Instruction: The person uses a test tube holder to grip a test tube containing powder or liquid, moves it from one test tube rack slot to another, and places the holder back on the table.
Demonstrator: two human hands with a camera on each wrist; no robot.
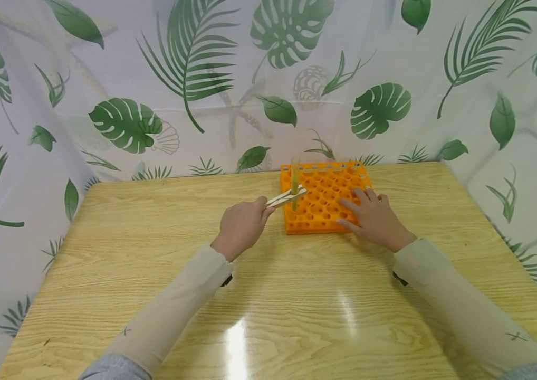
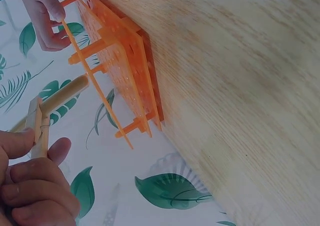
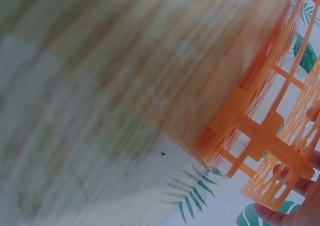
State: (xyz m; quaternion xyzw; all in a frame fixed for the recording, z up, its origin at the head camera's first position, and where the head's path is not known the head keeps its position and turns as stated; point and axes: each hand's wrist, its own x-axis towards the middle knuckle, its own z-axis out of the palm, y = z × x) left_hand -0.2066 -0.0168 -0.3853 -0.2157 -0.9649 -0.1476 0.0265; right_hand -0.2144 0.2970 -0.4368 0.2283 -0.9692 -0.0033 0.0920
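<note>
My left hand (image 1: 243,227) grips a wooden test tube clamp (image 1: 278,200) from the left. Between the clamp's tips stands a glass test tube (image 1: 295,182) with yellowish liquid, near upright over the left part of an orange test tube rack (image 1: 325,227). In the left wrist view, the rounded bottom of the test tube (image 2: 75,88) is close above the rack's top plate. My right hand (image 1: 377,219) rests on the rack's right side, fingers spread over the holes and thumb near the front edge. Its fingertips show at the top plate in the right wrist view.
The rack stands near the back edge of a wood-grain table (image 1: 164,211). Behind and beside the table hangs a white leaf-print cloth (image 1: 230,126). In the head view a thin clear rod (image 1: 330,169) lies along the rack's back row.
</note>
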